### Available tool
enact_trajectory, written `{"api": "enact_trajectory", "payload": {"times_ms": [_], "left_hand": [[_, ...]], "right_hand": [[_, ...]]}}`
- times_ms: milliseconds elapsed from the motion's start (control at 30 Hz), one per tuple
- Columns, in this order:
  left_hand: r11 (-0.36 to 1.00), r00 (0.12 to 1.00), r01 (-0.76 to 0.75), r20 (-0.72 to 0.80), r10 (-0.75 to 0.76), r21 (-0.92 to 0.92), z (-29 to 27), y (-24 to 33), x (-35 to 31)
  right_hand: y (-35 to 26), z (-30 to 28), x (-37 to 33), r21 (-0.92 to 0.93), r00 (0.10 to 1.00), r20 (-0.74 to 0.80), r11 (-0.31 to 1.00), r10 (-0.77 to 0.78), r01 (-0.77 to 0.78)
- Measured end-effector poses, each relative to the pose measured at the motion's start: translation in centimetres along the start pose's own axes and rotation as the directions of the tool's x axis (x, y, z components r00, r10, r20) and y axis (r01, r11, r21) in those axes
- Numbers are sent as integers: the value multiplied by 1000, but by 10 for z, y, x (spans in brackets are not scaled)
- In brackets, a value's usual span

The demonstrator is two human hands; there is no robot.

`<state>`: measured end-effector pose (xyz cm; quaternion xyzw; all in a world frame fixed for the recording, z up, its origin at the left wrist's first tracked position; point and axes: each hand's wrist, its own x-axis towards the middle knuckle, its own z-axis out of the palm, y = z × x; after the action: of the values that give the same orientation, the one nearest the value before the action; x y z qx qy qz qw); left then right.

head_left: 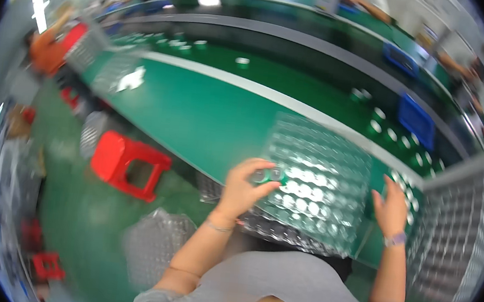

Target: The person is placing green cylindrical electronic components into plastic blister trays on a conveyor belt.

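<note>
A clear plastic blister tray (326, 153) with rows of round pockets lies on the green worktop in front of me. Over its left edge my left hand (242, 189) pinches two small round parts (275, 174) side by side between thumb and fingers; they look green with grey faces. To the right of the tray, my right hand (392, 207) is held with thumb and fingers apart, and I see nothing in it. Close beyond that hand stand several small white-topped round pieces (410, 196). More clear tray edges (281, 229) show under the near side of the tray.
A belt (317, 97) carrying scattered white-topped pieces runs behind the worktop (199, 112). Blue trays (417, 121) sit farther back. Stacked clear trays (455, 235) stand at my right. A red stool (130, 163) and a clear tray stack (157, 245) are on the floor at left.
</note>
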<state>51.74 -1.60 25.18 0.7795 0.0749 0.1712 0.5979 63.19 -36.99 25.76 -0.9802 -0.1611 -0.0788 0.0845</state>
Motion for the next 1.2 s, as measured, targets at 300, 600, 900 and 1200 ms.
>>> {"api": "enact_trajectory", "payload": {"times_ms": [300, 600, 900, 1200], "left_hand": [[759, 926, 57, -250, -283, -649, -15, -82, 17], [770, 917, -15, -316, -244, -638, -22, -101, 12], [835, 943, 46, -252, -218, -548, -21, -110, 18], [838, 937, 57, -262, -233, -542, -15, -118, 17]], "right_hand": [[20, 8, 126, 245, 998, 48, 969, -38, 25], [70, 98, 288, 232, 976, -206, 965, -77, 125], [16, 125, 313, 52, 960, 257, 993, -113, 103], [58, 182, 352, 69, 923, 295, 968, -249, 240]]}}
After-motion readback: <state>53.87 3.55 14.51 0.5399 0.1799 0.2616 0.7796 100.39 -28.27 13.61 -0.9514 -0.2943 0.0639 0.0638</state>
